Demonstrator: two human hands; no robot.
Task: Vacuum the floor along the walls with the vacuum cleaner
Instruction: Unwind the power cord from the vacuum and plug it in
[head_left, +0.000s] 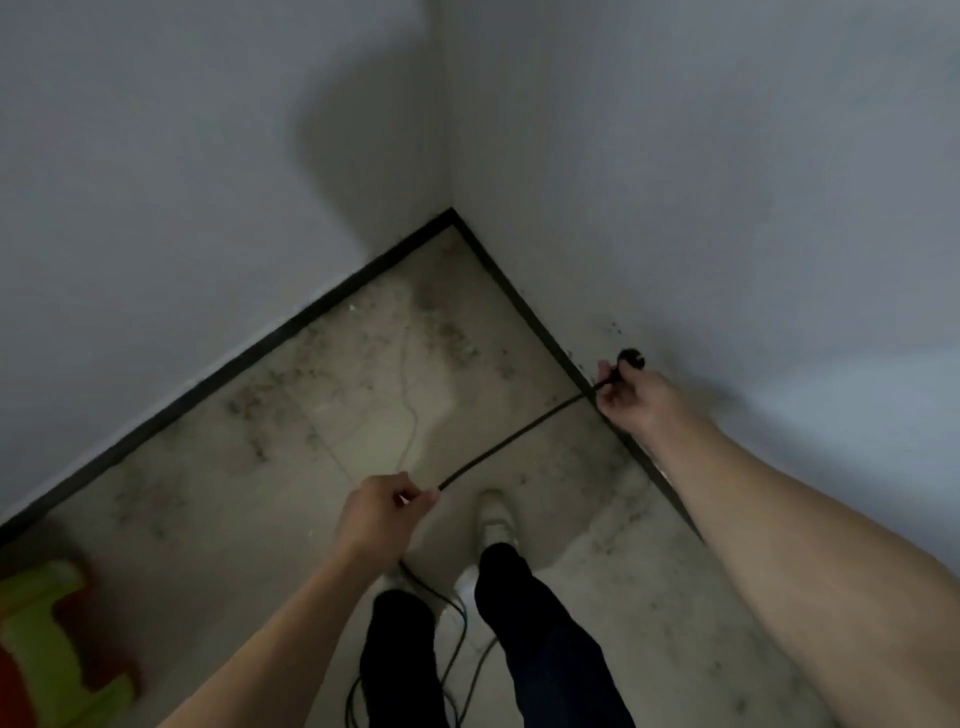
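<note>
A black power cord (519, 434) stretches taut between my two hands above the dusty floor. My right hand (631, 400) grips the cord just behind its black plug (631, 359), which is held close against the right wall, low down near the skirting. My left hand (382, 512) pinches the cord lower down, in front of my legs. More cord lies in loops (447, 649) on the floor by my feet. The vacuum cleaner itself is out of view.
Two grey walls meet in a corner (451, 213) edged by a dark skirting (218, 376). The pale floor (332, 405) carries dark dust patches. A red and green plastic object (49, 639) lies at the lower left. My light shoe (496, 517) stands near the cord.
</note>
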